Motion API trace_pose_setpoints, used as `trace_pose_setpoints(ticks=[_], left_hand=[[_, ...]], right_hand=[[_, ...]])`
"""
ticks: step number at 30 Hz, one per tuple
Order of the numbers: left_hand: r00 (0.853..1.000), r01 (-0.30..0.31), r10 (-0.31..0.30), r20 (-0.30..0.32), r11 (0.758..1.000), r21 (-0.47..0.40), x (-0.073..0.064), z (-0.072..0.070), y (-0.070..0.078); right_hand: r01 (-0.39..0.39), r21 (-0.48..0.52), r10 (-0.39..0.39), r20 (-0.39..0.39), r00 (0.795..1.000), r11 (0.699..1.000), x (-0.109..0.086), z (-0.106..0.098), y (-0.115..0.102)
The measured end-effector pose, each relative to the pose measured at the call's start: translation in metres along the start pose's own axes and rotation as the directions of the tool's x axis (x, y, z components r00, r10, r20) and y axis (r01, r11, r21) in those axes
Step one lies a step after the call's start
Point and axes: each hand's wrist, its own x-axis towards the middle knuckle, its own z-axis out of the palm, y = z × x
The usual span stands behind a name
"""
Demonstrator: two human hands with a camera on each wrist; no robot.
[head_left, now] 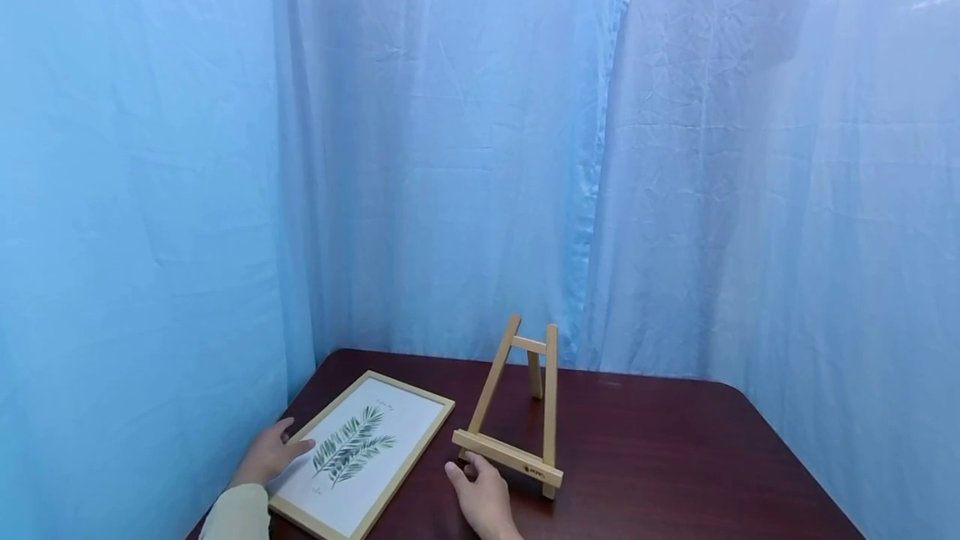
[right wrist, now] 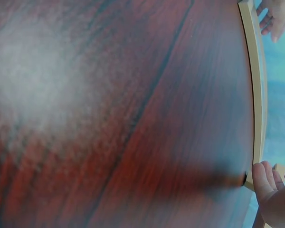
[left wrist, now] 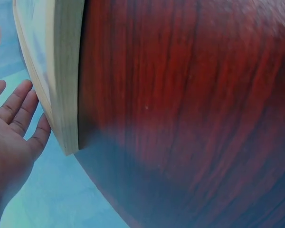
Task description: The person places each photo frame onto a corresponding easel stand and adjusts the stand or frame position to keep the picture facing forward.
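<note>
A picture frame (head_left: 444, 412) with light wood edges lies on the table's left side, holding a print of green palm leaves (head_left: 352, 448). My left hand (head_left: 268, 452) is at its left edge, thumb over the border. Relaxed fingers (left wrist: 23, 105) reach up to the frame's side (left wrist: 66, 71) in the left wrist view. To the right stands a small wooden tabletop easel (head_left: 551, 407), upright, with a ledge across its front. Just in front of the ledge's left end is my right hand (head_left: 483, 497), fingers loosely bent with nothing in them, fingertips close to the wood.
The dark red-brown wooden table (head_left: 660, 457) has rounded far corners and extends to the right of the easel. Light blue curtains (head_left: 450, 148) hang behind it and along both sides.
</note>
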Motion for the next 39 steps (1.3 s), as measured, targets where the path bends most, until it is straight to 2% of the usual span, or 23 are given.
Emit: trace_pose_setpoints(ticks=[7,14,21,31,39], left_hand=[[1.0,-0.014,0.014,0.007,1.0,-0.009,-0.004,-0.004,-0.009],[1.0,0.022,-0.022,0.0,1.0,0.013,-0.003,-0.004,-0.01],[0.999,0.044,-0.044,0.011,0.999,0.027,-0.002,-0.003,-0.012],[0.998,0.066,-0.067,0.009,0.998,0.024,-0.006,-0.002,-0.011],[0.999,0.053,-0.053,0.009,0.998,0.021,-0.01,0.0,-0.013]], right_hand=[[0.003,-0.002,-0.003,0.005,1.0,1.0,0.0,0.003,0.001],[0.002,-0.004,-0.002,0.007,1.0,1.0,0.002,0.004,0.004],[-0.06,-0.012,0.061,0.079,0.995,0.998,0.005,0.004,0.007],[-0.018,-0.006,0.018,0.048,0.999,1.0,0.002,0.012,0.009],[-0.003,-0.032,0.005,0.038,0.999,0.999,0.002,0.02,0.01]])
